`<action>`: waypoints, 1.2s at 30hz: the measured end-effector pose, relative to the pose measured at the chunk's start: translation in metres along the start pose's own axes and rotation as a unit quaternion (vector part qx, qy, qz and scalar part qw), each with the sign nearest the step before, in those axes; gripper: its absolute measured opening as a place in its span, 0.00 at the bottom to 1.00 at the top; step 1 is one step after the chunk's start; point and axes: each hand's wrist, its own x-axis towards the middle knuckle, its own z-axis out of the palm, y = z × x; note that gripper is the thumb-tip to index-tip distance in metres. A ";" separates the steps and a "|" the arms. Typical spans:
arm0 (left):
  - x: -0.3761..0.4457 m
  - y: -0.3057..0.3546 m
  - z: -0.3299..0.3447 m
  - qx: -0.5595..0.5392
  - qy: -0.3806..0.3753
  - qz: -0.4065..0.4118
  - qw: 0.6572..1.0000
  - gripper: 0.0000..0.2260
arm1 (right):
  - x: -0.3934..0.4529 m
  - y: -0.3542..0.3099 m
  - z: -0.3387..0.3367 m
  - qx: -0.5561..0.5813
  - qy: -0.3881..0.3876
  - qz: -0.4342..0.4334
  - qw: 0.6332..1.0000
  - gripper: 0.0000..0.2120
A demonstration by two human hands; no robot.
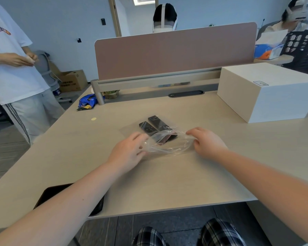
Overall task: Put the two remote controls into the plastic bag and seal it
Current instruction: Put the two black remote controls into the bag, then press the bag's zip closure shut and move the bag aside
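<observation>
Remotes, two black ones [154, 126], lie side by side on the table [167, 183] inside the clear plastic bag [167, 144], pushed toward its far end so the near mouth stays free. At that mouth the left hand [127, 151] and right hand [205, 143] each pinch a corner, probably pulling the strip taut for sealing.

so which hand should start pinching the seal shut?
Probably right. The right hand already has fingertips on the bag mouth's rim at one end, so it could run along the strip. The left hand lies on the other end, better placed to hold it. Both remotes look inside.
</observation>
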 end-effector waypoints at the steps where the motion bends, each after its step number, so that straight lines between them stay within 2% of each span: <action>1: -0.001 -0.001 0.001 0.009 0.025 0.026 0.999 0.09 | 0.000 -0.001 0.000 0.006 0.002 0.002 1.000 0.22; 3: -0.004 0.000 0.001 0.036 0.067 0.073 0.994 0.05 | 0.000 -0.002 -0.001 0.023 0.012 -0.004 1.000 0.21; 6: -0.002 0.010 -0.002 0.056 0.121 0.122 0.984 0.05 | 0.001 -0.004 -0.002 0.045 0.021 -0.010 0.999 0.21; 8: 0.004 0.022 -0.002 0.085 0.135 0.132 0.978 0.09 | 0.001 -0.005 -0.003 0.060 0.026 -0.004 0.998 0.21; 11: 0.020 0.045 0.003 0.164 0.141 0.066 0.974 0.14 | 0.002 -0.008 -0.005 0.103 0.032 0.046 0.993 0.20; 13: 0.032 0.060 0.006 0.169 0.105 -0.015 0.980 0.18 | 0.004 -0.010 -0.006 0.140 0.027 0.090 0.986 0.19; 15: 0.042 0.067 0.011 0.157 0.082 -0.063 0.982 0.16 | 0.006 -0.013 -0.007 0.166 0.017 0.109 0.980 0.17; 18: 0.049 0.068 0.014 0.149 0.076 -0.086 0.982 0.08 | 0.007 -0.016 -0.008 0.154 0.017 0.105 0.982 0.16; 25: 0.045 0.070 -0.009 0.071 -0.003 -0.096 0.993 0.07 | 0.010 -0.015 -0.003 0.100 0.040 0.141 0.984 0.17; 29: 0.037 0.070 -0.032 0.118 -0.036 -0.080 0.989 0.11 | 0.006 -0.017 -0.005 0.081 0.045 0.169 0.981 0.14; 31: 0.032 0.069 -0.038 0.122 -0.020 -0.088 0.988 0.12 | 0.005 -0.020 -0.004 0.081 0.040 0.171 0.981 0.14; 34: 0.022 0.064 -0.040 0.087 0.053 -0.105 0.989 0.07 | 0.004 -0.024 -0.002 0.086 0.029 0.186 0.978 0.14; 36: 0.016 0.059 -0.038 0.085 0.077 -0.101 0.988 0.07 | 0.003 -0.025 0.000 0.100 0.025 0.192 0.976 0.13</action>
